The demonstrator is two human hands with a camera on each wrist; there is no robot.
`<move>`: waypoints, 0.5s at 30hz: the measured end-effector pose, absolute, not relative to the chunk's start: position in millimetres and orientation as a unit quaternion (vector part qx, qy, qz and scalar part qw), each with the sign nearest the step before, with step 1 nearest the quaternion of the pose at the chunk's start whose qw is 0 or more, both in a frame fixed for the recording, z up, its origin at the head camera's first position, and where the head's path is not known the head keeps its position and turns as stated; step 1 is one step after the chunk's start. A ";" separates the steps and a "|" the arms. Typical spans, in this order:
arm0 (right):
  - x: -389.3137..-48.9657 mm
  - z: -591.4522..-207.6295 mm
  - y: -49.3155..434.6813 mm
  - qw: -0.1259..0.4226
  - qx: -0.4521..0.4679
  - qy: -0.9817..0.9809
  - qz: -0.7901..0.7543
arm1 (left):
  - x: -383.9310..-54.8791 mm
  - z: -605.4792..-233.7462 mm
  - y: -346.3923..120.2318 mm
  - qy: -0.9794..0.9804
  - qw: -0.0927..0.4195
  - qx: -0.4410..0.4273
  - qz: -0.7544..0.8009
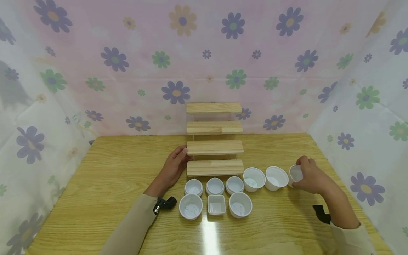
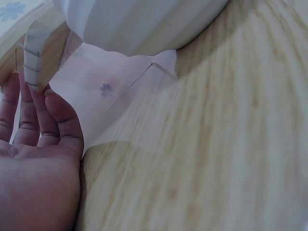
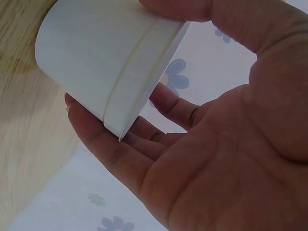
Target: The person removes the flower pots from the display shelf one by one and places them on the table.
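Note:
A wooden display stand (image 1: 215,147) with several stepped boards rises at the back of the table. My left hand (image 1: 172,168) holds it at the left end of a lower board; in the left wrist view, the fingers (image 2: 29,113) reach up to the board's end. On the far right, my right hand (image 1: 312,177) grips a white cup (image 3: 96,53) across its rim, thumb on one side and fingers on the other. Two similar white cups, one middle (image 1: 276,178) and one nearer the stand (image 1: 254,179), stand in line to its left.
Three small white ramekins (image 1: 215,186) line up before the stand. In front of them a square white dish (image 1: 216,205) sits between two round white cups (image 1: 190,206). The wooden table (image 1: 127,170) meets flowered cloth walls (image 1: 204,67) at the back and sides.

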State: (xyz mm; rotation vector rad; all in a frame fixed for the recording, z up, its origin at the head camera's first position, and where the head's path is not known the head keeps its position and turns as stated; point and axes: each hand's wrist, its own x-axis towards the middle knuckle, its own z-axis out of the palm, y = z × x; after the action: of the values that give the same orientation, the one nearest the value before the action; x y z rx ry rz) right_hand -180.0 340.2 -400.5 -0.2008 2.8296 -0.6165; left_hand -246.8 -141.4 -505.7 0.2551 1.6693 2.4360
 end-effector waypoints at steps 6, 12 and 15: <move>-180.9 -401.9 341.3 0.119 -0.071 0.967 -0.215 | -246.0 -503.8 -140.8 0.558 0.087 0.079 0.822; -181.5 -402.8 341.3 0.118 -0.072 0.967 -0.213 | -246.1 -504.1 -140.5 0.555 0.087 0.076 0.824; -181.3 -403.3 341.7 0.120 -0.071 0.967 -0.212 | -246.0 -504.6 -140.4 0.555 0.086 0.078 0.824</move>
State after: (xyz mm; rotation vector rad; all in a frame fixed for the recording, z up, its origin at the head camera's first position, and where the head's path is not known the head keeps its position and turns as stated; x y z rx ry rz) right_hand -181.3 341.7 -403.3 -0.2065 2.8264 -0.6180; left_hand -246.0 -140.4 -504.6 0.2315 1.6544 2.4558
